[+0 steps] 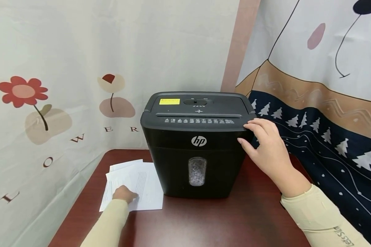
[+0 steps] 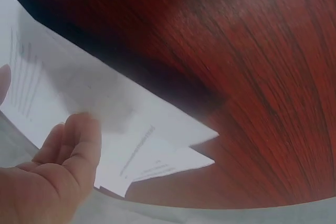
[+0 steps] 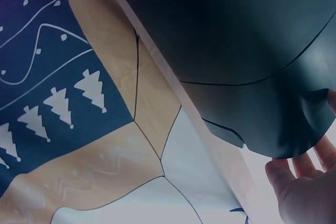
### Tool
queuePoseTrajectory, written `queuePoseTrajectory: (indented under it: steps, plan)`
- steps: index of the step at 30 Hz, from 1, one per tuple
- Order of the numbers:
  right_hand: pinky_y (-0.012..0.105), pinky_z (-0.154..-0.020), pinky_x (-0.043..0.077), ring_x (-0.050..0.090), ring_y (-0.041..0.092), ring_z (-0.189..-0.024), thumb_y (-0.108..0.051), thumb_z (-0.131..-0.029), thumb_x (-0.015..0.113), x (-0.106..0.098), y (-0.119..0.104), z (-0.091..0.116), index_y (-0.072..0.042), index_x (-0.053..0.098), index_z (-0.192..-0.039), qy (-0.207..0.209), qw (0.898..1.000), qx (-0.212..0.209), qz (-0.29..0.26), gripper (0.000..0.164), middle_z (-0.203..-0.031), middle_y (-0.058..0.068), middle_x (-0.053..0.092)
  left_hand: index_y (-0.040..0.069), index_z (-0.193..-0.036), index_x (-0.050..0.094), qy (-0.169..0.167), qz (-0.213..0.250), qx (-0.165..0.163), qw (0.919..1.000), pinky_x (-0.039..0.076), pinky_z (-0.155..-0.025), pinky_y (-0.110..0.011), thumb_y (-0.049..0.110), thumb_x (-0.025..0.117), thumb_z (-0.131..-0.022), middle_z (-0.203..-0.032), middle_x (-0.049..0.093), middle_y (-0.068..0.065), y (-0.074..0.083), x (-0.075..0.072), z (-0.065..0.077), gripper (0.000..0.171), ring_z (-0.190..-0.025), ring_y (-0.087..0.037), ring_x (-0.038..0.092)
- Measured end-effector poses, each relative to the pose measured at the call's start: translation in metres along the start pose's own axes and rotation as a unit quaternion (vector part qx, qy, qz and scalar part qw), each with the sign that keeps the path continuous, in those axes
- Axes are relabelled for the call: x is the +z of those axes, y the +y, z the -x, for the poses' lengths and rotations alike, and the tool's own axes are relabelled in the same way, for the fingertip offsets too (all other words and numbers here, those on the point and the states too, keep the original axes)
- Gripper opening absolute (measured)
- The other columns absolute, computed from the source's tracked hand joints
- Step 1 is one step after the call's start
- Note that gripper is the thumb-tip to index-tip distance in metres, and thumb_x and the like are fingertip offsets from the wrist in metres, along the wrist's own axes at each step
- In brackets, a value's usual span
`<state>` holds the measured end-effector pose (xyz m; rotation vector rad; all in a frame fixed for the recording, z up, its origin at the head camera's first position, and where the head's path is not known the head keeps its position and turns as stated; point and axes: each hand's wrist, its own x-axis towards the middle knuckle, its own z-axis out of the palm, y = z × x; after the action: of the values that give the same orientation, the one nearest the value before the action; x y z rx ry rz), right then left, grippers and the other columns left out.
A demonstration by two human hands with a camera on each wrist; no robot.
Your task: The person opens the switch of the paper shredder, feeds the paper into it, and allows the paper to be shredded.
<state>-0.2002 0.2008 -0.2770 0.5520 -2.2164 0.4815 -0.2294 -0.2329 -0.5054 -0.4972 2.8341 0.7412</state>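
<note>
A black HP paper shredder [image 1: 176,161] stands upright on the table, its feed slot [image 1: 201,115] on top and paper bits behind the front window [image 1: 197,171]. My right hand [image 1: 267,147] is at its upper right corner, fingertips on the lid's edge and thumb spread apart near the front face. In the right wrist view, those fingertips meet the dark casing [image 3: 252,51]. Left of the shredder lie several printed white sheets [image 1: 148,187], overlapping unevenly. My left hand [image 1: 123,195] rests over them. In the left wrist view, its fingers reach onto the paper [image 2: 131,114], thumb apart from them.
The reddish-brown wooden table [image 1: 185,223] extends in front of the shredder. A pale curtain [image 1: 173,44] with printed flowers hangs behind, and a patterned cloth [image 1: 321,137] with white trees hangs along the right side, close to my right arm.
</note>
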Motion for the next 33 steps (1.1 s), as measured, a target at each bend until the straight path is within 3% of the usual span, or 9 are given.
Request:
queuePoseTrajectory:
  steps: [7, 18, 25, 33]
  plan:
    - [0.043, -0.090, 0.039, 0.044, 0.031, -0.110, -0.011, -0.069, 0.076, 0.000, 0.000, 0.000, 0.000, 0.061, -0.103, 0.002, 1.000, 0.000, -0.003, 0.039, -0.109, 0.015, 0.055, -0.019, -0.092, 0.055, 0.002, -0.011, -0.012, 0.9999, 0.047, -0.072, -0.048, 0.023, 0.073, -0.066, -0.074, 0.059, -0.023, 0.002, 0.009, -0.008, 0.053, -0.070, -0.034, 0.055]
    - [0.043, -0.090, 0.039, 0.044, 0.031, -0.110, -0.013, -0.071, 0.075, 0.001, 0.000, 0.001, 0.000, 0.061, -0.104, 0.001, 1.000, 0.008, 0.001, 0.038, -0.110, 0.015, 0.055, -0.021, -0.096, 0.053, 0.018, -0.039, -0.019, 0.9989, 0.040, -0.082, -0.054, 0.024, 0.072, -0.066, -0.086, 0.053, -0.034, 0.011, 0.014, -0.024, 0.058, -0.087, -0.047, 0.049]
    - [0.043, -0.091, 0.039, 0.044, 0.031, -0.111, -0.013, -0.071, 0.075, 0.001, 0.000, 0.001, 0.000, 0.060, -0.104, 0.000, 1.000, 0.010, 0.002, 0.039, -0.110, 0.015, 0.055, -0.022, -0.094, 0.052, 0.029, -0.041, -0.024, 0.9984, 0.040, -0.080, -0.053, 0.022, 0.070, -0.065, -0.087, 0.049, -0.035, 0.016, 0.017, -0.026, 0.056, -0.088, -0.048, 0.047]
    - [0.043, -0.091, 0.039, 0.044, 0.031, -0.111, -0.012, -0.070, 0.075, 0.002, 0.000, 0.001, 0.000, 0.060, -0.105, 0.004, 1.000, 0.011, 0.000, 0.039, -0.111, 0.015, 0.055, -0.022, -0.095, 0.051, 0.019, -0.039, -0.037, 0.9984, 0.041, -0.081, -0.052, 0.021, 0.070, -0.064, -0.087, 0.048, -0.035, 0.019, 0.019, -0.029, 0.056, -0.088, -0.046, 0.046]
